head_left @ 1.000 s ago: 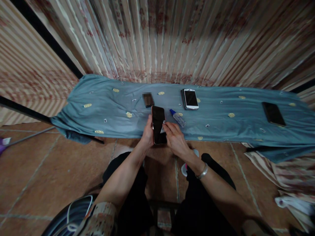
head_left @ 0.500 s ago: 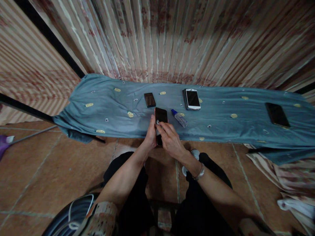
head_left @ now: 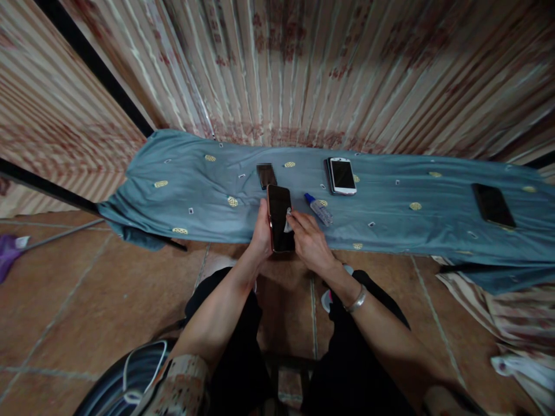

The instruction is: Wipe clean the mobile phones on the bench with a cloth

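Observation:
My left hand (head_left: 262, 232) is wrapped round the left edge of a dark-screened smartphone (head_left: 278, 222) with a reddish rim, held above the front edge of the cloth-covered bench. Pinched in the fingers of my right hand (head_left: 309, 240) is a small white wipe (head_left: 288, 221), which lies against the right side of the phone's screen. Just beyond the phone is a small dark rectangular object (head_left: 266, 173), partly blurred. A clear bottle with a blue cap (head_left: 318, 210) lies on its side to the right of the phone.
A white smartphone (head_left: 343, 175) rests on a darker one on the blue patterned cloth (head_left: 208, 199). Farther right lies a black phone (head_left: 493, 205). A pleated curtain (head_left: 277, 75) hangs behind the bench. A round dark tub (head_left: 117, 387) stands at lower left.
My right hand has moved the wipe from the left side of the screen to its right side. The phone has shifted slightly left and away from me.

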Tool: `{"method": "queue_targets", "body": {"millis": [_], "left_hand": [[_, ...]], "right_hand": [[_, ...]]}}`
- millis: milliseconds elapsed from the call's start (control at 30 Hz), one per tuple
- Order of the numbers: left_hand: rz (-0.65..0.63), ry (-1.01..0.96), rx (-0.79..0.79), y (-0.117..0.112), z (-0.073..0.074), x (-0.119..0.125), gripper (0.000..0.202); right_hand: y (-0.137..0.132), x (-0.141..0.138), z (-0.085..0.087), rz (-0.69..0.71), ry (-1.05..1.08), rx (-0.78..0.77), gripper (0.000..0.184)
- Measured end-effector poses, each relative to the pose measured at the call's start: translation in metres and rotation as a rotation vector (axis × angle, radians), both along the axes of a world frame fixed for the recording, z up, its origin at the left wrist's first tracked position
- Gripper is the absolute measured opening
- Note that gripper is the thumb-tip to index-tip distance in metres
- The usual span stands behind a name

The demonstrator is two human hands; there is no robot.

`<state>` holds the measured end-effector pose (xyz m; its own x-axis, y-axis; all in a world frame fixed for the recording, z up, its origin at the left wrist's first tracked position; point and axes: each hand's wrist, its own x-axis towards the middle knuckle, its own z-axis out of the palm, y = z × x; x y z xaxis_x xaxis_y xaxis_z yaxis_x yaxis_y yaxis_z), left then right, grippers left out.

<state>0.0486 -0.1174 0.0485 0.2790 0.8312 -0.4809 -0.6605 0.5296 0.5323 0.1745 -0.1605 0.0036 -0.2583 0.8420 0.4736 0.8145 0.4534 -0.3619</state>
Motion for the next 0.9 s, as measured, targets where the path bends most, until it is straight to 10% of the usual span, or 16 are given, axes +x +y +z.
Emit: {"method": "queue_targets", "body": {"millis": [900], "left_hand": [[-0.022,-0.033,-0.026,-0.003,-0.003,0.01,0.073]], "right_hand": [[-0.009,-0.013,0.006,0.17,0.117,0.009,0.053]]}}
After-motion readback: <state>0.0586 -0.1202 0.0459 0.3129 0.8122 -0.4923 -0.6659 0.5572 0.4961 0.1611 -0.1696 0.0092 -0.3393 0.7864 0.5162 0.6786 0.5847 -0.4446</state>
